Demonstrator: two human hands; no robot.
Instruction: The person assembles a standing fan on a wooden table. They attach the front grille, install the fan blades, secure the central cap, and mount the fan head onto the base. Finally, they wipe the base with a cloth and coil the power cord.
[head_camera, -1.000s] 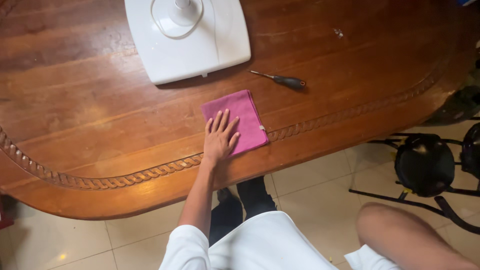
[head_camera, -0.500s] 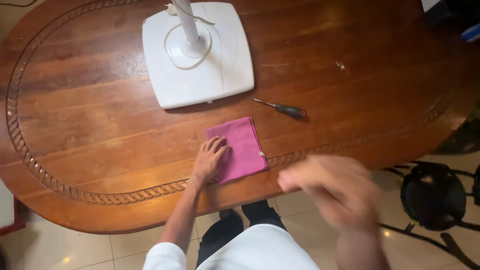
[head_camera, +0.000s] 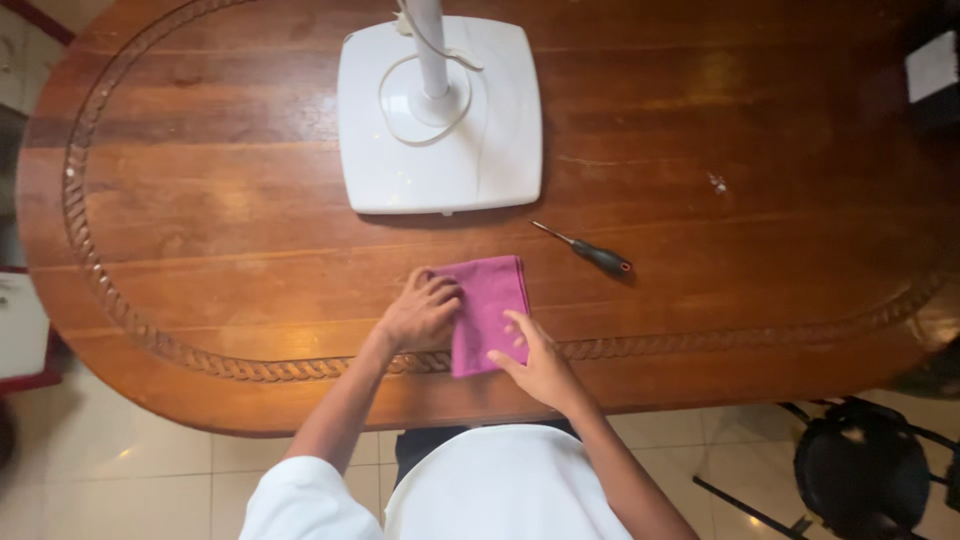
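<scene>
A folded magenta cloth (head_camera: 490, 295) lies near the front edge of an oval wooden table (head_camera: 220, 230). My left hand (head_camera: 422, 312) curls its fingers over the cloth's left edge, gripping it. My right hand (head_camera: 535, 362) rests on the cloth's lower right corner with fingers spread, pressing it to the table. Both forearms reach up from white sleeves at the bottom of the view.
A white square fan base (head_camera: 440, 120) with a pole and loose cord stands behind the cloth. A black-handled screwdriver (head_camera: 585, 250) lies to the cloth's right. A black stool (head_camera: 860, 480) stands on the tiled floor at lower right.
My right hand came in from the lower right and landed on the cloth. My left hand went from flat on the cloth to curled over its left edge. The view moved back.
</scene>
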